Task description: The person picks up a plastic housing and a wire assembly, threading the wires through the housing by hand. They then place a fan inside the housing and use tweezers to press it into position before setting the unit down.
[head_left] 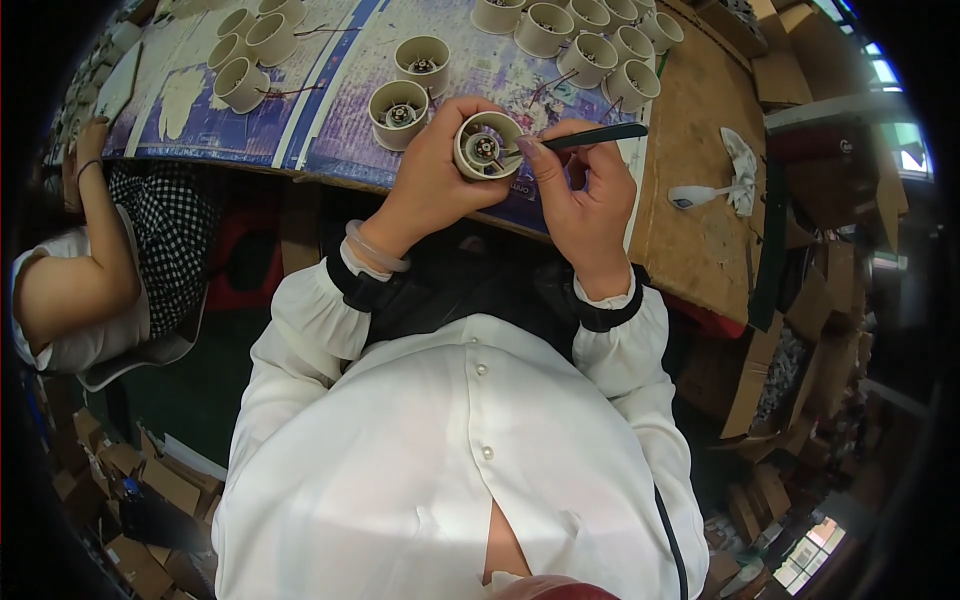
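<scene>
My left hand point(432, 180) is wrapped round a cream cylindrical housing point(463, 160) just above the table's front edge. The housing's open end faces up, showing a round metal part and small parts inside. In my right hand point(590, 190) is a pair of dark tweezers point(610, 133), pinched between thumb and fingers. Their tip reaches into the housing's opening; what it touches there is too small to tell. Two similar housings, a nearer one point(392, 116) and a farther one point(422, 64), stand just beyond my left hand.
More cream housings point(590, 58), some with thin red wires, stand at the back right, and others point(240, 84) at the back left. A white tube point(692, 195) and a crumpled tissue point(740, 165) lie on brown board at right. A co-worker's arm point(100, 220) is at far left.
</scene>
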The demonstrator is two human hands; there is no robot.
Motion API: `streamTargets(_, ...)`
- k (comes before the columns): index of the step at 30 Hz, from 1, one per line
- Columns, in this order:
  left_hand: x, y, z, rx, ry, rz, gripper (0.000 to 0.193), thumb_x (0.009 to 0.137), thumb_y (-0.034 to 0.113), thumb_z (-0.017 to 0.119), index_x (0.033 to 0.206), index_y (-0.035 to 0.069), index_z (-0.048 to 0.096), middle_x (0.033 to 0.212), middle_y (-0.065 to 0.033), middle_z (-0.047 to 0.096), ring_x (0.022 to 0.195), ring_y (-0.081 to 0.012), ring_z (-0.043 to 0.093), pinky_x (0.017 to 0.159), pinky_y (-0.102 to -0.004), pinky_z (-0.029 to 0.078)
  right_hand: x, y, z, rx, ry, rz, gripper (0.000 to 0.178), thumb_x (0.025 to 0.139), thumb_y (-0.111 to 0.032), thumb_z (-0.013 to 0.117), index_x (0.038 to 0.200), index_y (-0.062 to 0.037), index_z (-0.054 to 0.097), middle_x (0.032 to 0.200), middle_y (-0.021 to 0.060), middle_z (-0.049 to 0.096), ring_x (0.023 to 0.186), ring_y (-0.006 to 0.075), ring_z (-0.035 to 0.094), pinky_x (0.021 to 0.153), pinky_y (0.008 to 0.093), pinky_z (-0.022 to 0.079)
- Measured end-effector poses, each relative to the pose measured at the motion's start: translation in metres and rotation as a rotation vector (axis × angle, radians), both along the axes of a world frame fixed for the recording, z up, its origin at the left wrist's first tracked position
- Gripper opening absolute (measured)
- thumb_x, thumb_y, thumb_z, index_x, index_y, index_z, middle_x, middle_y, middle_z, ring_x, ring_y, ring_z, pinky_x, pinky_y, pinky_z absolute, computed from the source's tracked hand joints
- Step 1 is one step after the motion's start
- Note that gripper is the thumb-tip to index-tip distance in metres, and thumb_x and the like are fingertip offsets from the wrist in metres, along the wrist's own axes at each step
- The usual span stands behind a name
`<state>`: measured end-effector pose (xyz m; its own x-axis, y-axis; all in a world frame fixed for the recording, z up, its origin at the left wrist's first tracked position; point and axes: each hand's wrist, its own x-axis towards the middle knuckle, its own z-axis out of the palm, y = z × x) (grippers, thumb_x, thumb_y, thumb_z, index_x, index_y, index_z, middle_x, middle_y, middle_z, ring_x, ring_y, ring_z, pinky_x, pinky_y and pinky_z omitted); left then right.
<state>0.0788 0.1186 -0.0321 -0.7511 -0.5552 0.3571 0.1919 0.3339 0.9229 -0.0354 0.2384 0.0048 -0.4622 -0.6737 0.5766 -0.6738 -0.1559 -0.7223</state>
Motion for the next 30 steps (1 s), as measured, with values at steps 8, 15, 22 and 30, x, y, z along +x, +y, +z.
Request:
streamTargets(8,0.0004,0.0001,-0.0023,0.034,-0.007,-0.021,0.057,0.068,0.004,0.078,0.117,0.004,0.047,0.109,-0.005,0.058,0.099,-0.0136,0.058,0.086,-0.0275,0.048,-0.0002,0.0004,0.0009,0.034,0.063,0.005,0.014,0.086,-0.009,0.07,0.094,-0.0016,0.061,0.084,0.0014,0.061,0.066,0.0061,0.05,0.059,0.0203,0.04)
streamTargets(15,-0.0029,0.0013,-0.0027,0.012,0.038,0.016,0.057,0.065,0.005,0.077,0.115,0.005,0.05,0.104,-0.0063,0.062,0.093,-0.0163,0.061,0.081,-0.0278,0.049,0.0004,0.0003,-0.0007,0.006,-0.024,0.009,0.015,0.086,-0.008,0.07,0.094,-0.0011,0.061,0.083,0.0019,0.061,0.066,0.0072,0.05,0.058,0.0212,0.04)
streamTargets(22,-0.0025,0.0008,-0.0037,0.001,0.035,0.008,0.057,0.066,0.005,0.078,0.115,0.005,0.05,0.103,-0.0066,0.062,0.093,-0.0166,0.062,0.081,-0.028,0.049,0.0007,-0.002,0.0018,0.015,0.097,0.011,0.015,0.086,-0.009,0.07,0.094,-0.0013,0.061,0.079,0.0025,0.06,0.064,0.0091,0.052,0.057,0.0226,0.041)
streamTargets(30,-0.0006,0.0032,-0.0002,-0.062,0.019,0.037,0.056,0.065,0.006,0.078,0.114,0.005,0.05,0.102,-0.0069,0.062,0.092,-0.0176,0.062,0.08,-0.0282,0.049,0.0019,-0.0011,0.0007,-0.004,0.109,0.002,0.015,0.085,-0.011,0.071,0.093,-0.0022,0.062,0.078,0.0033,0.061,0.062,0.0103,0.052,0.055,0.0237,0.04)
